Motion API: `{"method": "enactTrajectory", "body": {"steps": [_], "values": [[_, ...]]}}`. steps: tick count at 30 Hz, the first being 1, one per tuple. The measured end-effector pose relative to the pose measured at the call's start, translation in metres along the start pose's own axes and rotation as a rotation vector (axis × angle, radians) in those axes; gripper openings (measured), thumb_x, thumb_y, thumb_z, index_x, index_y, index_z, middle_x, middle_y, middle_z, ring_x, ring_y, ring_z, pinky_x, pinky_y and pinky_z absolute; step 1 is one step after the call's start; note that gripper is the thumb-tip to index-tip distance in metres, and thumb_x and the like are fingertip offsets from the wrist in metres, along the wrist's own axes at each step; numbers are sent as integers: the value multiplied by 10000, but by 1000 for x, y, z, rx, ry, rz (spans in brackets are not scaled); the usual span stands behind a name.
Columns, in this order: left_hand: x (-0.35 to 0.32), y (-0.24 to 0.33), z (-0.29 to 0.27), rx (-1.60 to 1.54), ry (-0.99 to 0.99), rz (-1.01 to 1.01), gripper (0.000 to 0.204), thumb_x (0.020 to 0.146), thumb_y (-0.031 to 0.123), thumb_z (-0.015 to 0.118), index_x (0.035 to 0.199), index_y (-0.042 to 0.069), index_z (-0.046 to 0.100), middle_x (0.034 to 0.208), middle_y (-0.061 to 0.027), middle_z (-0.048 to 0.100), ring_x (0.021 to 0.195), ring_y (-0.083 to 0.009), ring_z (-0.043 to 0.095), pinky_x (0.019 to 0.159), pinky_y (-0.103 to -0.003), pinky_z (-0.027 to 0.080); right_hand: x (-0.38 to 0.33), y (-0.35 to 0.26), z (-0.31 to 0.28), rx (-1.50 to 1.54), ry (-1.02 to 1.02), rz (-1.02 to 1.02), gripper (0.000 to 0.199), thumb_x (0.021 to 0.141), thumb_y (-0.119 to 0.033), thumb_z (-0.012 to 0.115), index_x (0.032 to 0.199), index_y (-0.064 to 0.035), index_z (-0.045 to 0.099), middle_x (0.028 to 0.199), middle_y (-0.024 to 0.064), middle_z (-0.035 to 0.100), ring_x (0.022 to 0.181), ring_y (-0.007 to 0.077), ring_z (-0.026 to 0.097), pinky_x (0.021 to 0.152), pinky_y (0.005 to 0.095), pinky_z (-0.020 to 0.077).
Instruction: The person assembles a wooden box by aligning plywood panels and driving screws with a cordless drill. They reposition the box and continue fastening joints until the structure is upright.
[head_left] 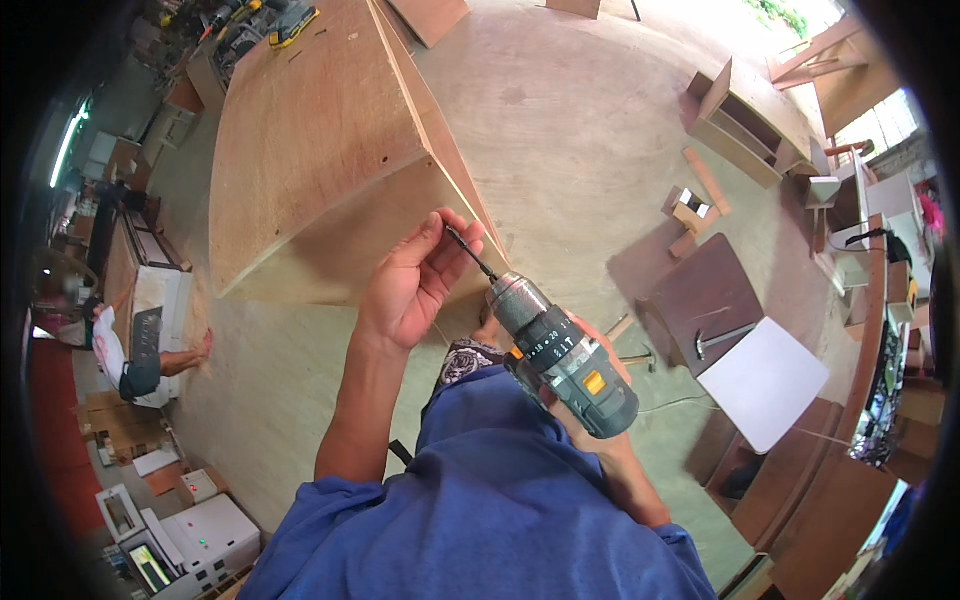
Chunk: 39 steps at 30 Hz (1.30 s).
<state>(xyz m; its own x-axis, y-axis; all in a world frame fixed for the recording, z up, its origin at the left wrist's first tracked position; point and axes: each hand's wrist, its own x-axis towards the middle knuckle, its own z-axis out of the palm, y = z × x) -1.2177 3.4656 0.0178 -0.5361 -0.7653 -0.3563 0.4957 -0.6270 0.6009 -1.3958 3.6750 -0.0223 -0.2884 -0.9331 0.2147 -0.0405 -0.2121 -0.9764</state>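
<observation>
- At the far left edge of the frame, a person lying or crouching low on the floor, one bare arm stretched toward the middle; face not described.
- Lower left corner: white boxy machines with a small lit screen, cardboard pieces scattered just above them.
- Upper left to upper middle: a large plywood cabinet, pale brown, standing on the concrete floor; a yellow-and-black power tool resting on its top edge near the upper rim.
- Middle of the frame: left hand, fingers curled, thumb and fingertips pinching the dark drill bit close to its tip, right in front of the cabinet's lower corner.
- Just right of that, centre frame: cordless drill, grey and dark green with an orange switch, chuck pointing up and left toward the left hand.
- Right hand closed around the drill's grip, mostly hidden beneath the tool body; forearm running down to the lower edge.
- Lower middle: blue shirt filling the bottom of the picture.
- Right of centre: a dark brown board lying flat on the floor, a white panel overlapping its lower right corner, a hammer lying across the two.
- Upper right: an open plywood box frame on the floor, small wood offcuts below it.
- Far right edge: crowded benches and stacked timber, bright daylight in the upper right corner.
</observation>
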Motion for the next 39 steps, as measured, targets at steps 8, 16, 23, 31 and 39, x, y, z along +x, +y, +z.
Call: {"method": "enactTrajectory", "body": {"steps": [8,16,23,31,39], "values": [[5,-10,5,-12,14,4,234,1113,137,533,1227,-37,640,1200,-129,714,1211,-298,696,1096,-416,593,-8,3,-5,-82,39,-20,808,724,-34,746,1489,63,502,1389,191,672,1210,289,699,1050,362,502],[13,-22,0,114,-6,38,217,1116,217,552,1188,28,631,1091,-93,712,1013,-203,715,911,-309,601,0,-20,4,-122,-74,128,842,773,-36,774,1558,-13,471,1300,173,703,1100,258,719,988,343,530],[33,-30,7,371,296,263,232,1107,270,546,1124,57,634,1165,-53,649,1102,-148,633,1016,-338,524,16,9,56,-166,103,-132,889,720,-38,810,1552,-19,500,1030,173,719,887,314,725,812,362,565],[52,-18,12,490,441,338,266,1101,273,553,1182,38,647,1159,-36,639,1173,-130,604,1010,-326,507,36,3,72,-141,149,-110,839,796,2,802,1565,1,466,1129,188,745,910,290,752,809,354,586],[60,-15,4,480,469,298,251,1091,285,576,1161,59,660,1119,-4,646,1130,-120,619,985,-321,486,38,6,82,-174,138,-30,874,784,6,807,1579,-18,445,1085,179,757,865,282,761,788,351,590]]}}
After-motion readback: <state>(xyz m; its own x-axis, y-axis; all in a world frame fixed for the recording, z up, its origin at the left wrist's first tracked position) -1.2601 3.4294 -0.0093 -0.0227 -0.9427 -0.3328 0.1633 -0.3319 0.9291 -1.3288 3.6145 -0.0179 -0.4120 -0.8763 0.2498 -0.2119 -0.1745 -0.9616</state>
